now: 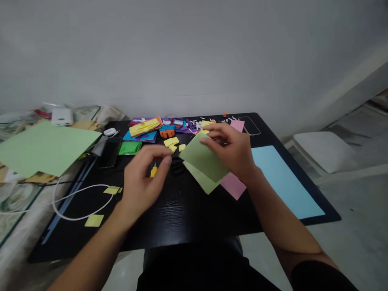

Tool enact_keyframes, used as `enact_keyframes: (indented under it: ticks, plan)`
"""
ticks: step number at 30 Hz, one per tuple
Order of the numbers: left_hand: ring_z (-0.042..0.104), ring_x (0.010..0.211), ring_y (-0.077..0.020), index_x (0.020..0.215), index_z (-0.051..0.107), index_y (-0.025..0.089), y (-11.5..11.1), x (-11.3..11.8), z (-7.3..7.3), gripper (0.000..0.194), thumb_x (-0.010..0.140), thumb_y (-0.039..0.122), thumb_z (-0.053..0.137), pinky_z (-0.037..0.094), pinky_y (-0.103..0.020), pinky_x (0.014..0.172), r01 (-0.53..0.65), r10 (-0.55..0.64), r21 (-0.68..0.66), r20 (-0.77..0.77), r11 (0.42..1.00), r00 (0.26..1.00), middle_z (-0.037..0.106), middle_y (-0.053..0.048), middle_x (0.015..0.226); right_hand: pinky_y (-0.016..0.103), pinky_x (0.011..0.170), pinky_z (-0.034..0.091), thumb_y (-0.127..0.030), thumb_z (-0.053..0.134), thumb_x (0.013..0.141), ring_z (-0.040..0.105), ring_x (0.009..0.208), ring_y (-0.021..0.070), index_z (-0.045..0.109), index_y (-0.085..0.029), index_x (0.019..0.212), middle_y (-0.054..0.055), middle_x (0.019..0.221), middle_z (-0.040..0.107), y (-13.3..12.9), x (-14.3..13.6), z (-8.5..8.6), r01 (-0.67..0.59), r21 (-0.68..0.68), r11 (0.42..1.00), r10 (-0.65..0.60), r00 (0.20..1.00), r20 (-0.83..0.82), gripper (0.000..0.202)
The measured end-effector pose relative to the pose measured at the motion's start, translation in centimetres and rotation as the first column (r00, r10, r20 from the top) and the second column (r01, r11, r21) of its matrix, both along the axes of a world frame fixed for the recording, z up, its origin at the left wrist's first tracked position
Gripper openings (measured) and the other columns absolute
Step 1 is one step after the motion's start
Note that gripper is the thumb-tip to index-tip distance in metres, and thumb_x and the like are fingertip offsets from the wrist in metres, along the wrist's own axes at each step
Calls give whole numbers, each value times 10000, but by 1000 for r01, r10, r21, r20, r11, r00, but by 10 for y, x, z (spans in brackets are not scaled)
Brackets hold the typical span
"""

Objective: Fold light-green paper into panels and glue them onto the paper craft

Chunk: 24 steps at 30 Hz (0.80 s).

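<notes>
My right hand point(232, 149) is closed, pinching a light green paper square point(203, 157) between thumb and fingers above the black table point(169, 226). Under it, another green paper square point(204, 182) sticks out at an angle. A pink paper piece point(234, 186) shows below my right hand. My left hand point(145, 182) is to the left of the green squares, apart from them. Its thumb and index tips come close together, with nothing visible between them. Through that finger loop I see a small yellow tool with a pointed tip point(154, 170), partly hidden by the hand.
Folded yellow paper point(145, 126), a green stack point(130, 148) and white scraps lie at the back. A light blue sheet point(285, 182) lies right; a large green sheet point(45, 145) lies left. A white cable point(79, 218) loops near yellow slips point(94, 220). A white stool point(321, 149) stands right.
</notes>
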<state>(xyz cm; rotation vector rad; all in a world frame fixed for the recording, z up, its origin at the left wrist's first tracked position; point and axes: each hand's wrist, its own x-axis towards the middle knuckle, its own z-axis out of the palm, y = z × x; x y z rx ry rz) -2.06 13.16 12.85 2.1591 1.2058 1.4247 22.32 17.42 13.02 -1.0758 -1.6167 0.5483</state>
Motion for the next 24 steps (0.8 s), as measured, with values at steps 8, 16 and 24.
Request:
enact_keyframes:
  ticks: [8, 16, 24]
  plan:
    - [703, 773, -145, 1265, 753, 290, 43, 1, 47, 375, 895, 268, 813, 589, -262, 724, 385, -394, -237, 7, 892, 919, 771, -17, 949, 286, 789, 616, -421, 865, 860, 790, 835, 168, 707, -252, 996, -19, 880, 814, -5, -11, 32, -368, -55, 928, 368, 930, -9, 269]
    - [693, 727, -107, 1100, 819, 276, 46, -7, 32, 276, 836, 216, 870, 587, -211, 677, 180, -156, -110, 196, 978, 968, 767, 8, 840, 358, 930, 630, -426, 954, 745, 750, 1060, 229, 713, -286, 1273, 42, 1188, 768, 3, 18, 33, -334, -127, 934, 349, 928, 127, 598]
    - [684, 694, -99, 1074, 810, 260, 48, -16, 34, 317, 785, 166, 899, 590, -204, 635, 163, -140, -47, 315, 985, 939, 746, 19, 809, 285, 763, 671, -220, 934, 768, 769, 966, 195, 808, -299, 1134, 22, 1152, 792, 2, 17, 30, -256, 45, 966, 259, 961, -96, 395]
